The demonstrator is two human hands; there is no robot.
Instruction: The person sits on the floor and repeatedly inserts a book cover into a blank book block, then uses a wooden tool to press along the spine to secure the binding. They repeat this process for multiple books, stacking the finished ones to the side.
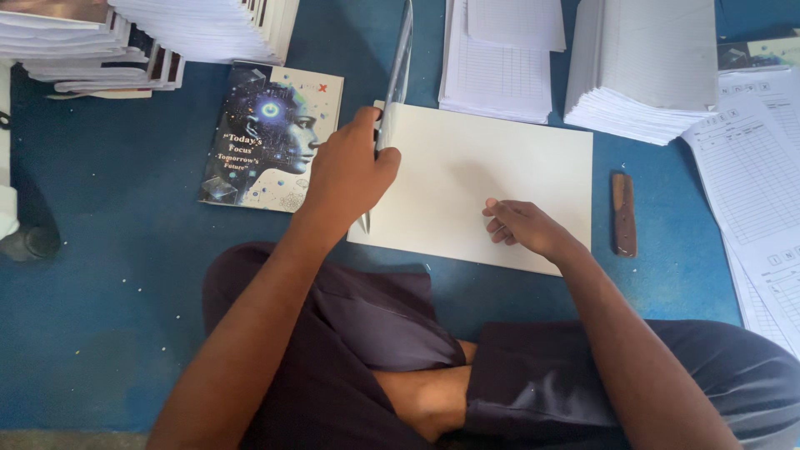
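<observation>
Blue floor, left hand hiding metal ruler, stacks cropped

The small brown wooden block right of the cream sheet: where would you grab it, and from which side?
Grip the brown wooden block across its narrow width near the middle, coming straight down from above. It lies flat on the blue floor with its long axis running away from the person, and both long edges are clear. The right hand, resting on the cream sheet, is nearest to it.
</observation>
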